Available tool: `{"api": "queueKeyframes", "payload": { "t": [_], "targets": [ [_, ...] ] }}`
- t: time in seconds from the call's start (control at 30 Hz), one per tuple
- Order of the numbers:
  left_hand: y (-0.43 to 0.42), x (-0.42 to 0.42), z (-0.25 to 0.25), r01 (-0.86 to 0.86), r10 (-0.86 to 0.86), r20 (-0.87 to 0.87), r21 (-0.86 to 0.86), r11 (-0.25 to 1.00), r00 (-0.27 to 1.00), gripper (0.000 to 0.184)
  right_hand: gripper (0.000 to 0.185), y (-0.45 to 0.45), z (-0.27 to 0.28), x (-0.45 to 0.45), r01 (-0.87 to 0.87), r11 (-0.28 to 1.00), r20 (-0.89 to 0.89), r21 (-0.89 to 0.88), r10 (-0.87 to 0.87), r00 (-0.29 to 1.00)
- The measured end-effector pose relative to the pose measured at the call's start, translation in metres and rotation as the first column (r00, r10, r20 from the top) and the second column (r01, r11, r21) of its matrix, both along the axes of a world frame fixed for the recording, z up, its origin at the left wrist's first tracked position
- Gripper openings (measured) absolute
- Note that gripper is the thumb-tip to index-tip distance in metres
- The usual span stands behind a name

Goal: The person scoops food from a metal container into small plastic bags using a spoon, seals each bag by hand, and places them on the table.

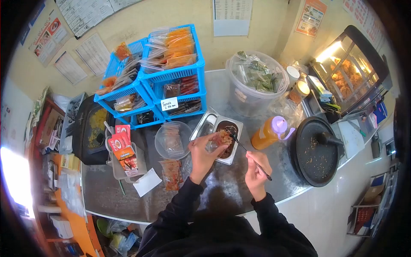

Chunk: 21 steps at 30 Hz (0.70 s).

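Note:
My left hand (204, 155) pinches a small clear plastic bag (223, 138) with reddish-brown contents, above the steel sauce pan (229, 159). Dark brown sauce (231, 128) shows in the pan's right part. A spoon with a dark, thin handle (240, 144) is gripped in my right hand (257, 168). Its tip meets the bag's opening, and the bowl is hidden there. Left of my left hand are a round clear tub (159, 144) with filled sachets and a small pile of reddish sachets (171, 171) on the dark table (145, 205).
Blue stacked baskets (173, 73) of sachets stand at the back. A clear bucket (252, 98) of bagged greens is behind the pan. An orange sauce bottle (264, 136) and a stone mortar (314, 158) with pestle (329, 139) are at the right. A glass food warmer (346, 70) stands beyond.

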<state>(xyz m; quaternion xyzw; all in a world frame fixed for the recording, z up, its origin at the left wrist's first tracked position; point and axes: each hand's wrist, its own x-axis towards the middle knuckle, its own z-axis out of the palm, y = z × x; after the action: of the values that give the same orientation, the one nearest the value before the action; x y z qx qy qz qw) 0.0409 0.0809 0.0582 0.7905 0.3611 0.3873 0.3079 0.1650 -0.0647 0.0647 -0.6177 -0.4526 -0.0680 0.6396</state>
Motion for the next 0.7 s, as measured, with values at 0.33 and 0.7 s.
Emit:
{"api": "queueKeyframes", "payload": {
  "t": [0.33, 0.7],
  "targets": [
    [0.009, 0.006, -0.003, 0.069, -0.057, 0.122, -0.102, 0.992, 0.991, 0.052, 0.016, 0.004, 0.013, 0.012, -0.105, 0.994, -0.063, -0.005, 0.104, 0.993],
    [0.008, 0.007, 0.012, 0.153, -0.097, 0.241, -0.226, 0.962, 0.966, 0.049, 0.008, 0.012, 0.040, 0.020, -0.122, 0.990, 0.029, -0.073, 0.124, 0.992]
  ]
}}
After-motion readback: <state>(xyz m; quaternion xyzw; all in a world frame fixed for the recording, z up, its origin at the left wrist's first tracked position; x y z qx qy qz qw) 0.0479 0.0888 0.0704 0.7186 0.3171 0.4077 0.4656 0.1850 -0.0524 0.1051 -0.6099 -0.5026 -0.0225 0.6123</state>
